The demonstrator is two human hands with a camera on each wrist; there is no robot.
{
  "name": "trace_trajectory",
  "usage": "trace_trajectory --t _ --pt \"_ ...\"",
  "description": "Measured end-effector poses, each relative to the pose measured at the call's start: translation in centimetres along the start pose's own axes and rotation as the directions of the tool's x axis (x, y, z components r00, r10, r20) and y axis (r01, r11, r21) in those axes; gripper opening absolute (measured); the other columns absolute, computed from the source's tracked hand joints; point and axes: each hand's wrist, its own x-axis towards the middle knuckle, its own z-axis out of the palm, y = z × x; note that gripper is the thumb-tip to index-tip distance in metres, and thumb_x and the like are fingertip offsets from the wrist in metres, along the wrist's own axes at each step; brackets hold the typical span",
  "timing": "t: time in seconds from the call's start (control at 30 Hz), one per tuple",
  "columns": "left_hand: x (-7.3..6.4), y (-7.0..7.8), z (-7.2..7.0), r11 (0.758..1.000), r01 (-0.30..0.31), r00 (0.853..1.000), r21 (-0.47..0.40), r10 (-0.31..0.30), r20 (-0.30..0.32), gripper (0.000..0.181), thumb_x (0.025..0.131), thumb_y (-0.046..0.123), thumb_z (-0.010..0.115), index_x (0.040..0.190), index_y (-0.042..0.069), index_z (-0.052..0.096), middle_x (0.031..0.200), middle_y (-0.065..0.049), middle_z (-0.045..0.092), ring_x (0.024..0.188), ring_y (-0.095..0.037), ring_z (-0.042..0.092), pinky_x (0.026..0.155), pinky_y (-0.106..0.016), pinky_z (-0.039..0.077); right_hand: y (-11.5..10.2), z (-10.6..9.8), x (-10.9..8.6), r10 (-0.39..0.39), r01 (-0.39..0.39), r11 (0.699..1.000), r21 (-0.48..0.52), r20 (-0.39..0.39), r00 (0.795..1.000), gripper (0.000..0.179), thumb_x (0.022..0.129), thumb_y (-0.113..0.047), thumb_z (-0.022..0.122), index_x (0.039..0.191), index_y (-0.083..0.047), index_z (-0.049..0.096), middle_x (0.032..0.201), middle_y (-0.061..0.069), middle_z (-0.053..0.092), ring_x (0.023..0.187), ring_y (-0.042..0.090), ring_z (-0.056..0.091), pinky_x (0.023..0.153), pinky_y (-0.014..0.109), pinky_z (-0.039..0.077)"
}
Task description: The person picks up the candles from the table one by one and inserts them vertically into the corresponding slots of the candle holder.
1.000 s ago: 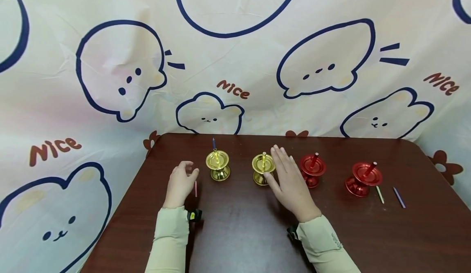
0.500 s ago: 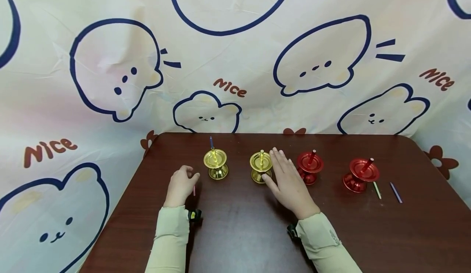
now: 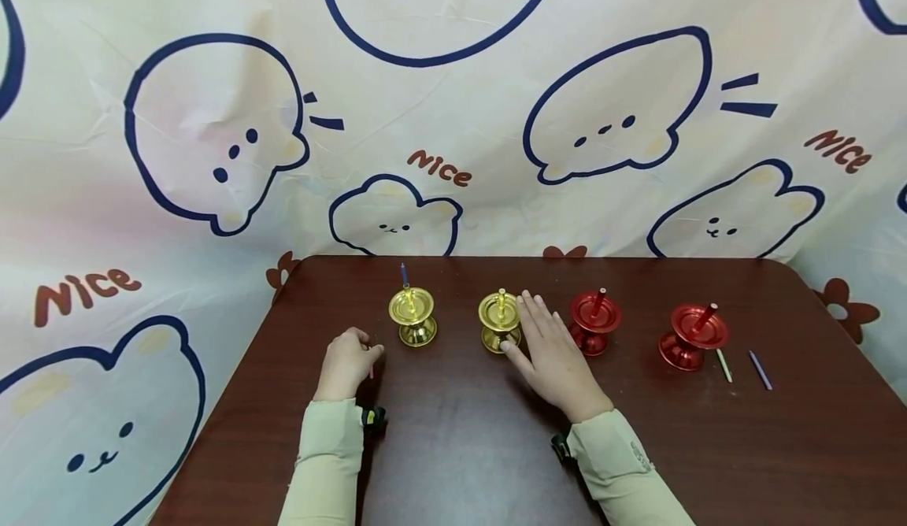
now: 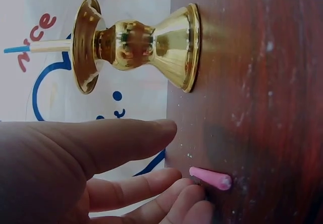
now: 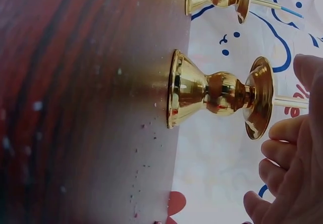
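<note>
My left hand (image 3: 342,367) hovers low at the left of the table, beside a short pink candle (image 4: 212,178) lying there. In the left wrist view the thumb and fingers are apart; the fingertips are close to one end of the candle, and whether they touch it I cannot tell. Just beyond stands a gold candlestick (image 3: 417,332) bearing a blue candle (image 3: 404,274). My right hand (image 3: 556,364) extends with straight fingers beside the second gold candlestick (image 3: 500,323), which has only its bare spike-like tube on top. Nothing is in the right hand.
Right of my right hand stand two red candlesticks, the nearer one (image 3: 594,317) and the far right one (image 3: 687,353). A pale green candle (image 3: 723,366) and a purple candle (image 3: 761,371) lie beside the latter. A cartoon-printed cloth (image 3: 496,116) hangs behind the brown table (image 3: 453,447).
My left hand has lowered slightly towards the pink candle, its thumb and fingers drawing nearer to it. My right hand holds its pose. The head view has shifted a little.
</note>
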Motion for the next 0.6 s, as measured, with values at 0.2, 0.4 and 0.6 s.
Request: trace_trajectory --t 0.2,0.4,0.6 --pt "-0.08 -0.08 0.09 1.000 0.006 1.000 0.005 -0.006 0.012 0.038 0.096 0.014 0.067 0.119 -0.015 0.060 0.053 -0.006 0.057 0.047 -0.015 0.056 0.084 -0.049 0.053 -0.02 0.24 0.05 0.007 -0.007 1.000 0.004 0.019 1.000 0.075 0.102 -0.042 0.060 0.158 -0.002 0.031 0.165 0.017 0.028 0.153 0.033 0.022 0.119 0.057 0.024" --pt "0.21 -0.29 0.38 1.000 0.018 1.000 -0.001 -0.018 0.004 0.035 0.093 0.010 0.070 0.117 -0.013 0.061 0.063 -0.006 0.061 0.050 -0.015 0.057 0.081 -0.047 0.054 -0.02 0.28 0.01 0.015 -0.015 1.000 0.008 0.037 0.999 0.075 0.102 -0.043 0.058 0.159 -0.002 0.030 0.165 0.016 0.027 0.153 0.033 0.022 0.120 0.056 0.022" --pt "0.33 -0.35 0.51 1.000 0.015 1.000 -0.016 -0.015 -0.011 0.032 0.090 0.005 0.072 0.114 -0.013 0.059 0.074 -0.010 0.064 0.051 -0.014 0.059 0.076 -0.044 0.054 -0.08 0.11 0.08 0.020 -0.021 1.000 0.018 0.057 0.998 0.075 0.103 -0.045 0.055 0.159 -0.003 0.029 0.165 0.016 0.026 0.154 0.032 0.019 0.121 0.055 0.020"
